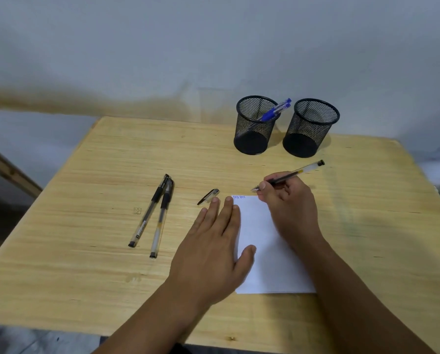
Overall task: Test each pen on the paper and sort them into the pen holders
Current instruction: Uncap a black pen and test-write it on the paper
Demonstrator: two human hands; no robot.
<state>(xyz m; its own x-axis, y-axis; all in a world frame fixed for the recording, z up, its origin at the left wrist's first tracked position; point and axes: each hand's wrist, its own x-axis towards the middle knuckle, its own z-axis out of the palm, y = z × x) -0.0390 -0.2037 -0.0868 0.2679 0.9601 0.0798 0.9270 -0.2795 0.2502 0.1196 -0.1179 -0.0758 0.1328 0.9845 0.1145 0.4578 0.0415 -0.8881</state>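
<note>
Left hand (215, 247) flat, fingers straight, pressing one white paper (264, 251) near edge, right hand (287, 200) grasping one uncapped black pen (294, 173) at paper's far corner, one loose cap (208, 196) left, two capped pens (153, 215) farther left, two mesh holders (285, 126) far, left holder with two blue pens (276, 111).

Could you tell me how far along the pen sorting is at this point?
Done: two blue pens stand in the left holder, and blue scribbles mark the paper. In hand: the right hand holds an uncapped black pen; its cap lies nearby. Left: two capped pens; the right holder looks empty.
</note>
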